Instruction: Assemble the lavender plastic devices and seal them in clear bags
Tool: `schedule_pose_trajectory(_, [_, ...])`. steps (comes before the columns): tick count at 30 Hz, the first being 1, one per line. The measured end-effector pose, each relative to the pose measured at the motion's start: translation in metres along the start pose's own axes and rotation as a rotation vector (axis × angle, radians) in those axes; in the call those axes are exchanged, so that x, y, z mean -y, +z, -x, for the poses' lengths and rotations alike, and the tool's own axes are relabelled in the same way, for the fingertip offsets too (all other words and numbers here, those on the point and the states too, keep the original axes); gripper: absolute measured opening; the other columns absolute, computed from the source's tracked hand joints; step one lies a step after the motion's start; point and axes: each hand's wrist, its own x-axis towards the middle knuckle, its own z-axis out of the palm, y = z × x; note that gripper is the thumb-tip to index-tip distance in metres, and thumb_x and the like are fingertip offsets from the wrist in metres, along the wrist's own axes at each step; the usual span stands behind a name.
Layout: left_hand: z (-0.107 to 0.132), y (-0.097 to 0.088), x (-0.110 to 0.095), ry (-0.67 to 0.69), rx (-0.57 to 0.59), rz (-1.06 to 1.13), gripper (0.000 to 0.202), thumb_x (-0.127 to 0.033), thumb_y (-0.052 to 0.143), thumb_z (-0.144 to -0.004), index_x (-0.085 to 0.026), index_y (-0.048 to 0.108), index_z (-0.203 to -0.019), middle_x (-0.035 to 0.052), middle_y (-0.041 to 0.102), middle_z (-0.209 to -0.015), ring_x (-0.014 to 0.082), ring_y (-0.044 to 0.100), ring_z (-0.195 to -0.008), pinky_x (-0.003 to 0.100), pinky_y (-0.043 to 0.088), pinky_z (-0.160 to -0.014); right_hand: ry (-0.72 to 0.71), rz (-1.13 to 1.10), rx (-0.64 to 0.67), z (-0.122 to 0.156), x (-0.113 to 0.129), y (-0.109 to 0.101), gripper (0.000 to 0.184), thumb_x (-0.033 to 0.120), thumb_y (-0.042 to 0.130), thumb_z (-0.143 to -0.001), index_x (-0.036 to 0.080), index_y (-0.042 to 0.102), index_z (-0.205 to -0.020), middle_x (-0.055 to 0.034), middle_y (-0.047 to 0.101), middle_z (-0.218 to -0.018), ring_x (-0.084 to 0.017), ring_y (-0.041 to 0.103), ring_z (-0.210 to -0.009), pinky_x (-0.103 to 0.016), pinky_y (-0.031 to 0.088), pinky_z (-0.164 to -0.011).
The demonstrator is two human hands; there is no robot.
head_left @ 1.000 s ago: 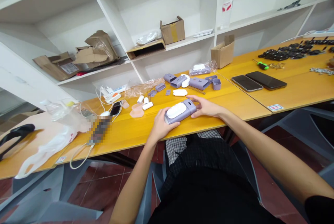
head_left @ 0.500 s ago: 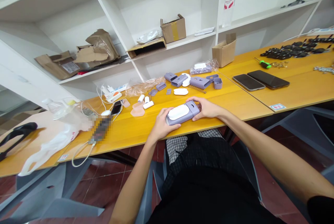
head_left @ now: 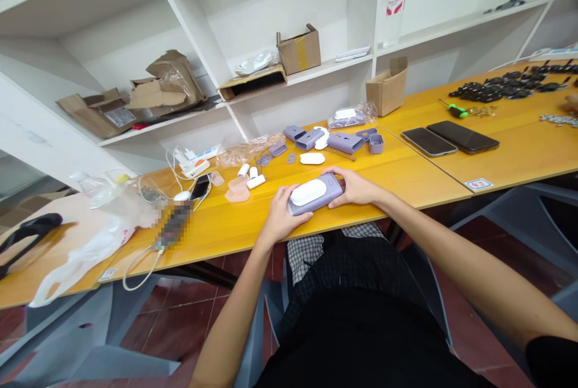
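Between both hands, over the table's front edge, lies a purple cleaning brush (head_left: 325, 195) with a white bristle pad (head_left: 309, 193) on its upper face. My left hand (head_left: 282, 213) is wrapped round its left end, thumb along the near side. At the other end my right hand (head_left: 354, 188) grips the purple housing, thumb in front and fingers behind. No gap shows between the end cap and the body. Just beyond lie a white oval plate (head_left: 312, 158), purple housings (head_left: 345, 142), a purple cup-shaped part (head_left: 376, 144) and a spring (head_left: 342, 154).
White cylinders (head_left: 256, 181) and clear pinkish plastic pieces (head_left: 238, 190) lie left of the hands. A bagged brush (head_left: 347, 117) stands near a cardboard box (head_left: 386, 87). Two phones (head_left: 463, 137), a green screwdriver (head_left: 457, 111) and black parts (head_left: 481, 91) are to the right.
The purple end cap under my right hand has moved left against the brush body, and the seam between them has closed. My left hand keeps its hold.
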Motion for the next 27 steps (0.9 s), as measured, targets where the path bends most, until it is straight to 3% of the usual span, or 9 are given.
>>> schedule_pose_trajectory(5, [-0.003,0.003,0.003,-0.087,-0.065,-0.054,0.077,-0.037,0.088,-0.078,-0.021,0.055,-0.145,0.0136,0.06,-0.147,0.0339,0.057,-0.137,0.051,0.044,-0.12,-0.058,0.222,-0.114,-0.001,-0.006,-0.004,0.093,0.041,0.098,-0.061,0.02,0.061,-0.144,-0.014,0.069,-0.136,-0.034,0.068,-0.118,-0.052,0.054,-0.104])
schedule_pose_trajectory(8, [-0.004,0.004,0.007,-0.154,-0.053,-0.044,0.077,-0.038,0.087,-0.082,-0.02,0.054,-0.149,0.0155,0.057,-0.156,0.0355,0.055,-0.143,0.052,0.041,-0.124,-0.106,0.364,-0.118,-0.001,-0.014,-0.007,0.093,0.047,0.094,-0.069,0.022,0.059,-0.151,-0.0159,0.065,-0.148,-0.038,0.062,-0.133,-0.055,0.047,-0.115])
schedule_pose_trajectory(11, [-0.005,0.005,0.008,-0.195,-0.068,-0.063,0.07,-0.034,0.082,-0.087,-0.019,0.057,-0.15,0.0155,0.056,-0.158,0.0352,0.053,-0.147,0.05,0.04,-0.125,-0.131,0.453,-0.096,-0.001,-0.02,-0.006,0.089,0.051,0.086,-0.08,0.022,0.053,-0.157,-0.0155,0.062,-0.152,-0.038,0.06,-0.138,-0.056,0.045,-0.117])
schedule_pose_trajectory(14, [-0.005,0.006,0.005,-0.184,-0.099,-0.101,0.063,-0.029,0.081,-0.088,-0.021,0.061,-0.148,0.0122,0.063,-0.152,0.033,0.06,-0.14,0.047,0.045,-0.122,-0.157,0.54,-0.106,0.0,-0.022,-0.001,0.082,0.05,0.078,-0.089,0.023,0.048,-0.161,-0.0155,0.058,-0.156,-0.038,0.057,-0.141,-0.058,0.045,-0.118])
schedule_pose_trajectory(19, [-0.006,0.006,0.001,-0.185,-0.123,-0.217,0.057,-0.025,0.079,-0.091,-0.02,0.063,-0.145,0.0119,0.065,-0.148,0.0313,0.064,-0.136,0.045,0.047,-0.121,-0.143,0.633,-0.129,0.001,-0.021,0.008,0.065,0.042,0.061,-0.103,0.022,0.045,-0.162,-0.0172,0.067,-0.143,-0.034,0.065,-0.13,-0.052,0.052,-0.111])
schedule_pose_trajectory(27, [-0.013,0.008,0.004,-0.126,-0.06,-0.304,0.055,-0.023,0.072,-0.096,-0.014,0.059,-0.149,0.0157,0.06,-0.153,0.0303,0.059,-0.143,0.042,0.044,-0.124,-0.082,0.789,-0.159,0.008,-0.011,0.01,0.055,0.041,0.059,-0.104,0.019,0.056,-0.155,-0.0183,0.076,-0.125,-0.035,0.07,-0.118,-0.047,0.054,-0.104])
